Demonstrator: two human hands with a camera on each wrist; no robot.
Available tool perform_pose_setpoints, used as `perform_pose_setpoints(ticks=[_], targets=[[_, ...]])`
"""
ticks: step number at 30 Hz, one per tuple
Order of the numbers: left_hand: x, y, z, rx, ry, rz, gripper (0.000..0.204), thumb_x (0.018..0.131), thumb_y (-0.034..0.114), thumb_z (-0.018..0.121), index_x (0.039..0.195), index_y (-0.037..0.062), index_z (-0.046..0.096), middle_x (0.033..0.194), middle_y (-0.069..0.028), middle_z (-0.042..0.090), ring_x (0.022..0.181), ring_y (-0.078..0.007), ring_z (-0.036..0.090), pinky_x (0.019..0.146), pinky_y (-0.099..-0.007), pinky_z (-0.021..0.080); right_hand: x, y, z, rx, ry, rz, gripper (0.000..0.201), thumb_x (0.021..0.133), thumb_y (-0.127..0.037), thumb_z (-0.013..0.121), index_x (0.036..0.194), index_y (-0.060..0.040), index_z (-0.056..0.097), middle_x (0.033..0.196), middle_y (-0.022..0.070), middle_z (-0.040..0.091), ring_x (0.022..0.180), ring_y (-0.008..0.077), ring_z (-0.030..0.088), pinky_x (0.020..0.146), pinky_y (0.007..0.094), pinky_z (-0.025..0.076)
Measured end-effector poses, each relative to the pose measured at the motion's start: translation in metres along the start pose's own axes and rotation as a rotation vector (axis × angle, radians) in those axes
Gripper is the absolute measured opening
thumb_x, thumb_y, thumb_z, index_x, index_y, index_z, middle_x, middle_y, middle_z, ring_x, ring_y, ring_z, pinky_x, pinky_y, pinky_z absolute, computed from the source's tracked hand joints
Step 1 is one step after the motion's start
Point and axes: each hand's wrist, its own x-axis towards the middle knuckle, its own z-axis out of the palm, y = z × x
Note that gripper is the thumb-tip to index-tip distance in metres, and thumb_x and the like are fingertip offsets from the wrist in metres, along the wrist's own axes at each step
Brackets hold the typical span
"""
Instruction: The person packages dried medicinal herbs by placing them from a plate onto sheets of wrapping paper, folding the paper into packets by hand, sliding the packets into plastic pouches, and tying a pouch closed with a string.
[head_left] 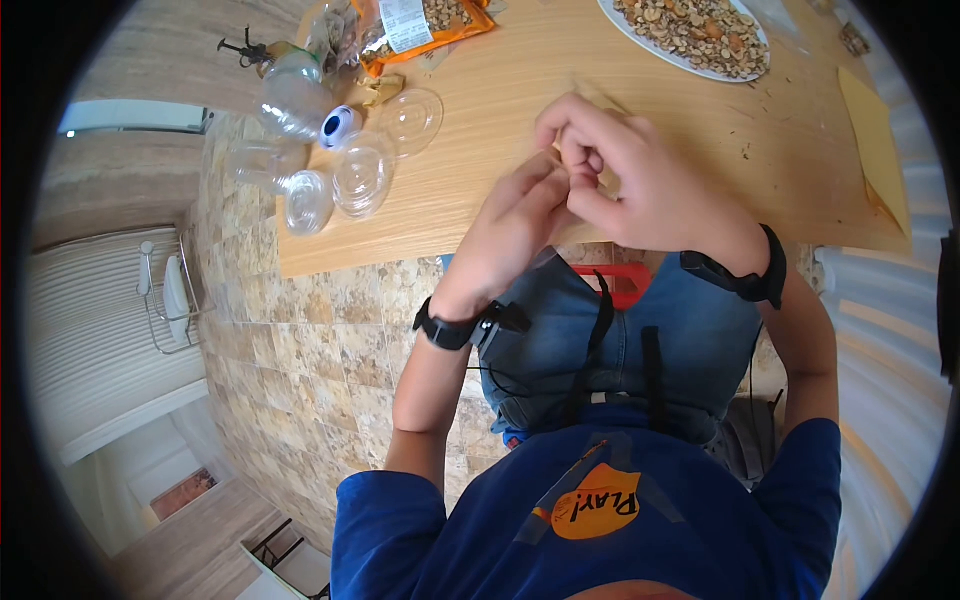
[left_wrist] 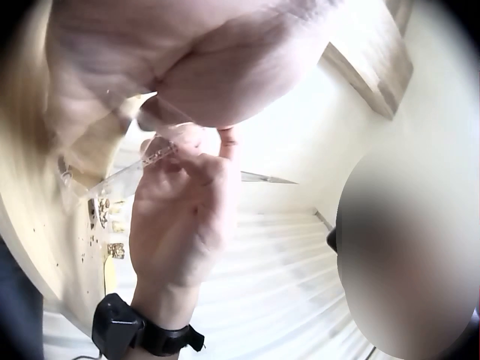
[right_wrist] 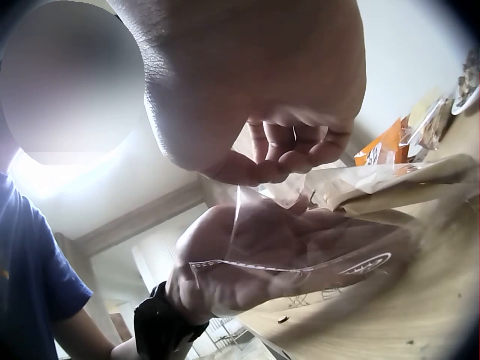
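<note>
1. A pale wood-grain tabletop (head_left: 430, 215) with dark crumbs (head_left: 745, 152) on its right side lies beneath the hands.
2. The left hand (head_left: 515, 225) is behind a thin, clear plastic film (right_wrist: 366, 263) with a white line and oval mark; whether it grips, I cannot tell.
3. The right hand (head_left: 650, 185), fingers curled, pinches that film between the hands; uneven pulling could tear it, a loose pinch could let it slip.
4. Leftward, shallow, clear, round plastic lids (head_left: 362, 175) sit near the edge; a stray forearm could knock them off.
5. Farthest, a white plate (head_left: 640, 45) bears brown flakes (head_left: 690, 35); a jolt might spill them.

Head cam faces fwd/dn; 2 wrist cams close.
</note>
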Motion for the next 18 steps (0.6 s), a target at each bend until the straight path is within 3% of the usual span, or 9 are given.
perform_pose_setpoints(ticks=[1, 2, 3, 5, 7, 11, 13, 16, 18], targets=[[-0.005, -0.001, -0.003, 0.286, -0.04, 0.037, 0.043, 0.112, 0.022, 0.046, 0.145, -0.0046, 0.051, 0.131, -0.0154, 0.065, 0.118, -0.0167, 0.065, 0.093, -0.0298, 0.056, 0.0, 0.002, -0.001, 0.001, -0.001, 0.001, 0.035, 0.081, 0.0, 0.062, 0.114, -0.0069, 0.054, 0.07, 0.0082, 0.05, 0.064, 0.026, 0.057, 0.062, 0.0398, 0.047], [-0.017, 0.003, 0.006, 0.402, 0.011, 0.18, 0.04, 0.111, 0.013, 0.047, 0.144, -0.0087, 0.052, 0.133, -0.0175, 0.065, 0.12, -0.0167, 0.064, 0.099, -0.0294, 0.053, -0.001, 0.003, -0.002, 0.033, 0.028, 0.017, 0.036, 0.081, 0.004, 0.06, 0.115, -0.0063, 0.055, 0.071, 0.0058, 0.047, 0.066, 0.0194, 0.052, 0.063, 0.0338, 0.044], [-0.028, 0.006, 0.01, 0.4, 0.011, 0.174, 0.04, 0.111, 0.013, 0.047, 0.144, -0.0087, 0.052, 0.133, -0.0175, 0.065, 0.12, -0.0167, 0.064, 0.099, -0.0294, 0.053, -0.003, 0.005, -0.002, 0.066, 0.056, 0.036, 0.038, 0.08, 0.007, 0.057, 0.116, -0.0056, 0.056, 0.072, 0.0034, 0.044, 0.068, 0.0127, 0.047, 0.064, 0.0278, 0.041], [-0.05, 0.013, 0.014, 0.593, 0.064, 0.298, 0.032, 0.109, 0.008, 0.05, 0.135, -0.0062, 0.062, 0.112, -0.0163, 0.076, 0.101, -0.015, 0.07, 0.091, -0.0275, 0.054, -0.003, 0.007, -0.004, 0.049, 0.063, 0.038, 0.038, 0.08, 0.008, 0.057, 0.116, -0.0055, 0.056, 0.073, 0.0035, 0.044, 0.067, 0.0134, 0.047, 0.064, 0.0276, 0.041], [-0.064, 0.019, 0.014, 0.408, 0.095, 0.229, 0.026, 0.106, 0.001, 0.051, 0.124, -0.0055, 0.069, 0.107, -0.0151, 0.077, 0.1, -0.0171, 0.072, 0.088, -0.0275, 0.054, -0.001, 0.004, -0.007, -0.047, 0.018, -0.017, 0.038, 0.079, 0.0, 0.062, 0.116, -0.0073, 0.055, 0.072, 0.0082, 0.052, 0.064, 0.0285, 0.059, 0.061, 0.0406, 0.048], [-0.07, 0.027, -0.013, 0.616, 0.241, 0.488, 0.03, 0.098, -0.01, 0.046, 0.113, -0.0034, 0.071, 0.104, -0.0127, 0.077, 0.095, -0.0178, 0.073, 0.088, -0.0288, 0.055, -0.007, 0.0, -0.007, -0.121, -0.184, 0.02, 0.038, 0.079, -0.001, 0.063, 0.116, -0.007, 0.057, 0.083, 0.0109, 0.057, 0.076, 0.03, 0.062, 0.069, 0.0433, 0.051], [-0.066, 0.021, -0.028, 0.712, 0.297, 0.497, 0.033, 0.094, -0.013, 0.046, 0.112, -0.0034, 0.071, 0.105, -0.013, 0.076, 0.097, -0.0208, 0.073, 0.091, -0.0313, 0.056, -0.014, 0.008, -0.005, -0.438, -0.344, -0.13, 0.038, 0.08, -0.008, 0.068, 0.118, -0.0071, 0.061, 0.099, 0.0129, 0.062, 0.095, 0.0306, 0.063, 0.082, 0.0441, 0.053], [-0.059, 0.015, -0.042, 0.895, 0.267, 0.49, 0.035, 0.096, -0.011, 0.041, 0.123, -0.0091, 0.064, 0.132, -0.0192, 0.068, 0.127, -0.0282, 0.063, 0.11, -0.0374, 0.046, -0.028, 0.014, -0.005, -0.335, -0.303, -0.213, 0.039, 0.084, -0.017, 0.072, 0.121, -0.0078, 0.063, 0.111, 0.0133, 0.064, 0.111, 0.0325, 0.061, 0.096, 0.0445, 0.051], [-0.049, 0.014, -0.041, 0.951, 0.196, 0.509, 0.037, 0.096, -0.009, 0.043, 0.127, -0.0078, 0.063, 0.137, -0.0192, 0.066, 0.131, -0.031, 0.061, 0.112, -0.0388, 0.044, -0.041, 0.017, -0.008, -0.305, -0.259, -0.128, 0.04, 0.086, -0.022, 0.073, 0.122, -0.0082, 0.063, 0.116, 0.0135, 0.064, 0.115, 0.0336, 0.06, 0.1, 0.0448, 0.049]])
